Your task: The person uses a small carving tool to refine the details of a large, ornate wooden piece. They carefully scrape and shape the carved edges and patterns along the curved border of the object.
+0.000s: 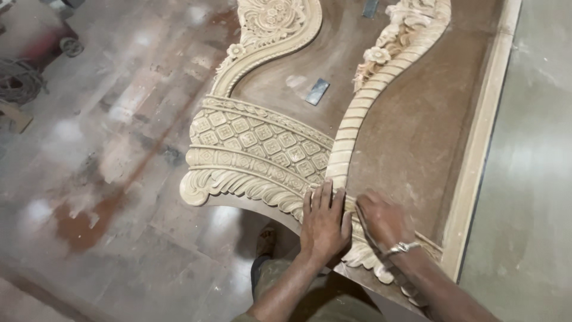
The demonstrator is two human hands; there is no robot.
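Observation:
A large carved wooden panel point(262, 146) lies on a brown board point(417, 119), with lattice squares, leaf scrolls and a ribbed curved band point(351, 125). My left hand point(325, 222) lies flat, fingers together, on the carved lower edge at the foot of the ribbed band. Just right of it my right hand point(381, 217) is curled tightly and blurred against the carving; a thin dark tool seems to run under its fingers, but I cannot make it out. A metal bracelet point(402, 247) circles the right wrist.
A small flat grey metal piece point(317, 91) rests on the board between the carved arches. The board's pale raised edge point(476, 149) runs along the right. A dusty stained floor point(101, 161) lies left, with a coiled cable point(18, 80) and a wheeled cart point(59, 39) far left.

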